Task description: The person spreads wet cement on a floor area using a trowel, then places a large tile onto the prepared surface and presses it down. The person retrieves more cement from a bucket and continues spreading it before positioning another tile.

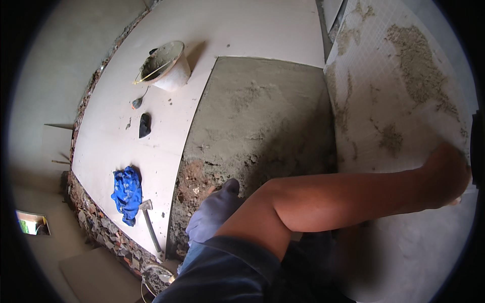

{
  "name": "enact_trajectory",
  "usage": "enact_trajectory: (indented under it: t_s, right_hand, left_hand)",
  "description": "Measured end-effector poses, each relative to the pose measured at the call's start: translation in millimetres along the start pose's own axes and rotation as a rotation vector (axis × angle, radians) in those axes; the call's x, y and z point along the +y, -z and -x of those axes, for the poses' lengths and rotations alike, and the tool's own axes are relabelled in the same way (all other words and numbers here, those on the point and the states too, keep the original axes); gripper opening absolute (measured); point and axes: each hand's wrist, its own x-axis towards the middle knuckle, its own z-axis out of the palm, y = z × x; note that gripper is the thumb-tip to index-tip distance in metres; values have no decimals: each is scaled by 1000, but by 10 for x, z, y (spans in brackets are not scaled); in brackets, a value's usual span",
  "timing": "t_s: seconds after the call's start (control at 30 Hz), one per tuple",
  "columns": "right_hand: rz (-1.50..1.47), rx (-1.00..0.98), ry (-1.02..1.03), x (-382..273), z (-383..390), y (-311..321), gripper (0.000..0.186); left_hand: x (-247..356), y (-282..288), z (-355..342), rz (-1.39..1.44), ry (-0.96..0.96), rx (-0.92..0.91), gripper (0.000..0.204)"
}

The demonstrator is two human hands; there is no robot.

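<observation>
My left forearm crosses the lower middle toward the right, its elbow bent. My left hand (447, 174) is curled at the right rim, beside the lower edge of a large slab-like tile (371, 101). That tile has a gridded pale face smeared with grey mortar. A dark object (476, 149) touches the view's rim next to the hand; what the fingers close on is hidden. My right hand does not show clearly anywhere; a brown blur sits under the forearm. Ahead lies a bed of wet grey mortar (262, 106), rougher and reddish at its near left corner.
Pale floor tiles (262, 25) border the mortar. On them are a mortar-stained bucket (174, 73), a dark pointed lump (145, 125), a blue cloth (127, 194) and a hammer (151, 230). Broken rubble (108, 235) lines the left wall. A purple-grey fabric shape (214, 212) is beside my arm.
</observation>
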Motion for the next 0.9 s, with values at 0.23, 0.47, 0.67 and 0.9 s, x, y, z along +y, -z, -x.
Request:
enact_trajectory:
  t_s: [0.23, 0.47, 0.67, 0.9]
  right_hand:
    - [-2, 51, 6, 32, 37, 191, 49]
    - [58, 84, 3, 132, 238, 361, 49]
    - [219, -13, -24, 70, 785, 68, 50]
    - [472, -409, 110, -434, 1313, -931, 43]
  left_hand:
    - [-118, -60, 148, 376, 127, 150, 53]
    - [-291, -360, 456, 218, 110, 511, 75]
    - [-869, 2, 1161, 99, 108, -159, 62]
    - [-1632, 936, 4389, 149, 1493, -331, 53]
